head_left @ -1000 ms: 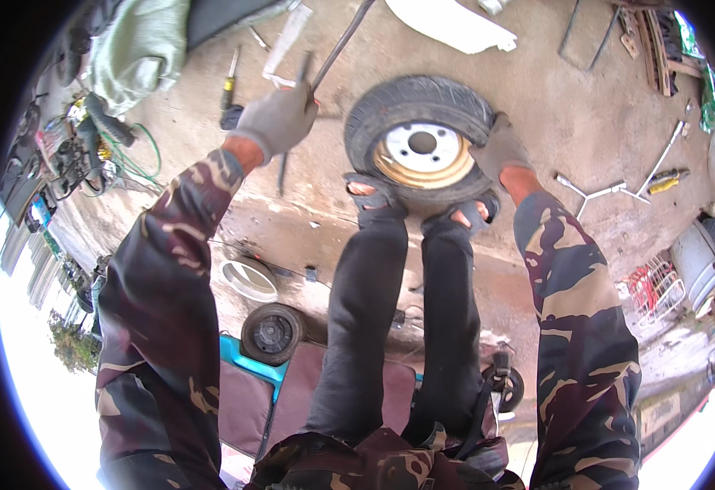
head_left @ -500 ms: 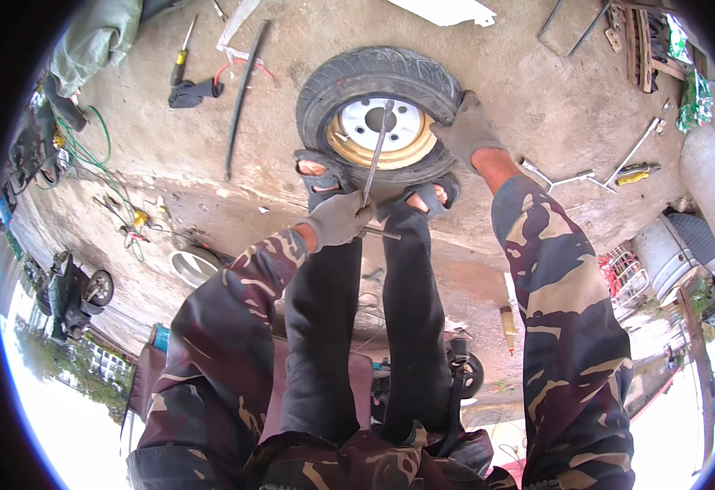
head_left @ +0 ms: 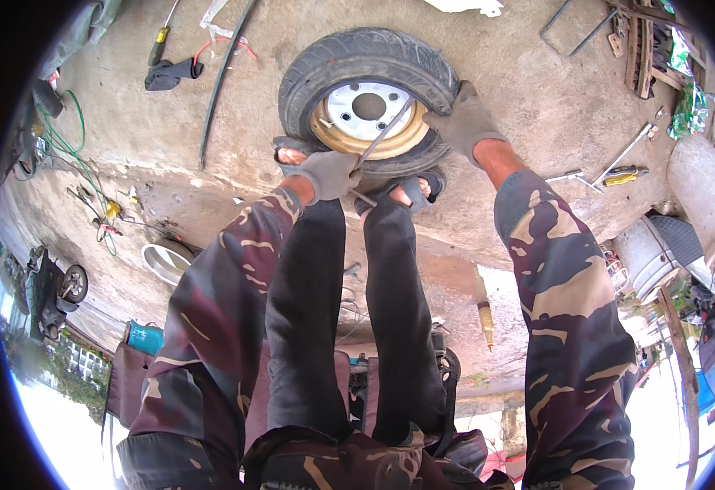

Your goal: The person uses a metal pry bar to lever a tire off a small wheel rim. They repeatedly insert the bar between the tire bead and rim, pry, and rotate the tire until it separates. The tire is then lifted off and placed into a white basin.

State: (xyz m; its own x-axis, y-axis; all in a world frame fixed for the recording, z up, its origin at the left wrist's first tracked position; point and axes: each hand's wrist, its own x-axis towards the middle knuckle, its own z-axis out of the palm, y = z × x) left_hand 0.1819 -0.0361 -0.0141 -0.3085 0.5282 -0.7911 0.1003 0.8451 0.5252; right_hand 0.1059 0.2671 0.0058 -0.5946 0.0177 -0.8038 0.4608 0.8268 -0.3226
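A black tyre (head_left: 325,61) on a white-and-gold wheel rim (head_left: 390,145) lies on the ground in front of my feet. My gloved left hand (head_left: 329,175) is closed around a metal tyre lever (head_left: 384,134). The lever slants up and right across the rim, its far end near the rim's upper right edge. A short end of it sticks out below my fist. My gloved right hand (head_left: 465,124) grips the tyre's right side, with the thumb toward the rim and the fingers over the outer edge, partly hidden.
A long black strip (head_left: 225,82) and a yellow-handled screwdriver (head_left: 160,47) lie to the left. On the right are a lug wrench (head_left: 621,155) and yellow-handled pliers (head_left: 624,175). A loose pale ring (head_left: 168,261) rests beyond my left forearm. My sandalled feet touch or nearly touch the tyre.
The lever's far end has swung right, from over the hub hole toward the rim's right edge. My right hand stays on the tyre. The whole view has shifted slightly.
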